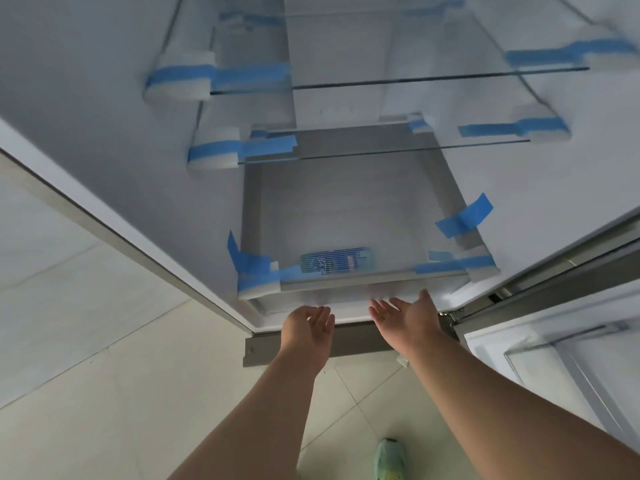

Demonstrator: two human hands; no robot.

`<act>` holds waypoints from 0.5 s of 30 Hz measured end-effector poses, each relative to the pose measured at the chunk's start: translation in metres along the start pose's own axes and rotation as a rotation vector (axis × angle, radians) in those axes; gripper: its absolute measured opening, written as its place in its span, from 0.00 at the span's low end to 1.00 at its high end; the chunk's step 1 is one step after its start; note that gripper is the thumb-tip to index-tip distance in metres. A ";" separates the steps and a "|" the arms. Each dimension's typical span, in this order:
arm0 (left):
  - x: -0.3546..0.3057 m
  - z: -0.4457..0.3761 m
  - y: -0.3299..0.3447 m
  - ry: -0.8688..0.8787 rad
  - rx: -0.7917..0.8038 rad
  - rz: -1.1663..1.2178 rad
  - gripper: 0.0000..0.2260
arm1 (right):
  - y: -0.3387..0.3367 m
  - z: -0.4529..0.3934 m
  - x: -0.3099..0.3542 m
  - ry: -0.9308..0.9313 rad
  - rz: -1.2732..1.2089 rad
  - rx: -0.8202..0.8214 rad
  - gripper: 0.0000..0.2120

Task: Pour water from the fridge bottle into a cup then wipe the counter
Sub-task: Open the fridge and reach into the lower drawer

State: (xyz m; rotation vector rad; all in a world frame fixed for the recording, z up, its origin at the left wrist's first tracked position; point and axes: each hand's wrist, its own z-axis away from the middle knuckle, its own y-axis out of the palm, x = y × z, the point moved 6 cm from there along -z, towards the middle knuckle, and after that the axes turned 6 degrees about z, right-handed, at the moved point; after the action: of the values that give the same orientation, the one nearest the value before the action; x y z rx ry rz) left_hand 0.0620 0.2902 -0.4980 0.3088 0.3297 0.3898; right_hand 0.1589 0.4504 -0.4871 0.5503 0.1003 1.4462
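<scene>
Both hands, left hand (308, 323) and right hand (403, 315), reach empty and spread below the taped drawer (346, 289); no bottle is visible, so they may tug a stuck drawer.

Taped drawer (349, 233) perhaps barring reach

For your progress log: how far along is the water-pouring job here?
Done: the fridge stands open. In hand: left hand and right hand, both open, reach toward the taped bottom drawer. Left: no bottle, cup or counter shows, so fetching, pouring and wiping all remain.

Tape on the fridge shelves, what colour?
Blue tape, clearest in the head view.
</scene>
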 end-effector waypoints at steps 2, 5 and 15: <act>0.004 -0.002 -0.003 -0.013 -0.018 0.056 0.19 | -0.002 -0.005 -0.005 0.003 -0.006 -0.029 0.36; 0.012 -0.014 -0.002 -0.008 -0.029 0.175 0.17 | -0.008 -0.013 -0.009 -0.006 -0.007 -0.061 0.35; 0.022 -0.028 -0.019 0.003 0.029 0.255 0.16 | -0.017 -0.030 -0.015 -0.009 -0.053 0.004 0.36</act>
State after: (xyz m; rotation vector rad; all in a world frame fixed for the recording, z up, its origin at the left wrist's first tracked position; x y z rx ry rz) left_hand 0.0770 0.2894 -0.5350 0.3797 0.2994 0.6363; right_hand 0.1606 0.4447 -0.5244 0.5538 0.1103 1.3922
